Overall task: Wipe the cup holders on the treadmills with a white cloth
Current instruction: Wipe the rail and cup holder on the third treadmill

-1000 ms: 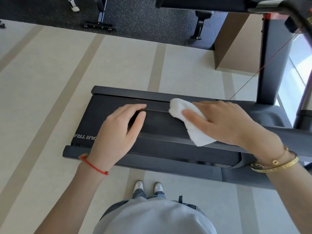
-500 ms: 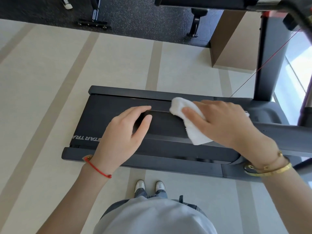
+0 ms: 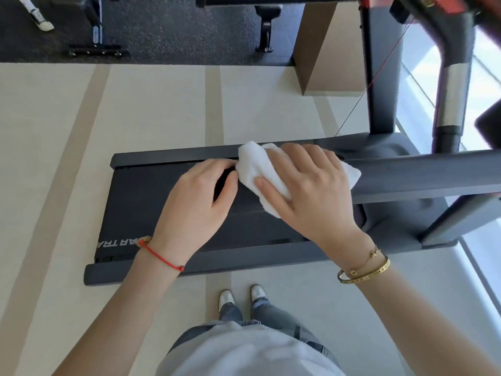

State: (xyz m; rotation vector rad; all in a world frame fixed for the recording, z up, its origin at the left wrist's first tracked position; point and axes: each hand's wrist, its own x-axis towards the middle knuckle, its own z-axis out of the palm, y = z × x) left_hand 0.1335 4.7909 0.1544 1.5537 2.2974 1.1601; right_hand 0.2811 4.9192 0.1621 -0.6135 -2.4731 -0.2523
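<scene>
From beside a dark treadmill point(image 3: 141, 202) I look down along its grey side handrail point(image 3: 420, 175), which runs in from the right. My right hand point(image 3: 311, 191) holds a folded white cloth point(image 3: 253, 169) against that rail, thumb curled under the cloth and fingers spread over it. My left hand point(image 3: 195, 210) curls round the rail's dark left end, its fingertips touching the cloth. The hands hide the rail beneath them. I cannot see a cup holder; the console is cut off at the top right.
The treadmill's upright post point(image 3: 382, 77) and a silver-banded handlebar point(image 3: 450, 93) rise at the right, beside a bright window. A brown pillar point(image 3: 320, 50) and gym machine bases point(image 3: 95, 36) stand on dark flooring beyond. My feet point(image 3: 241, 297) are on pale striped floor.
My hands have come together: the left hand slid right along the rail until its fingers met the cloth. The right hand's fingers have spread flatter over the cloth.
</scene>
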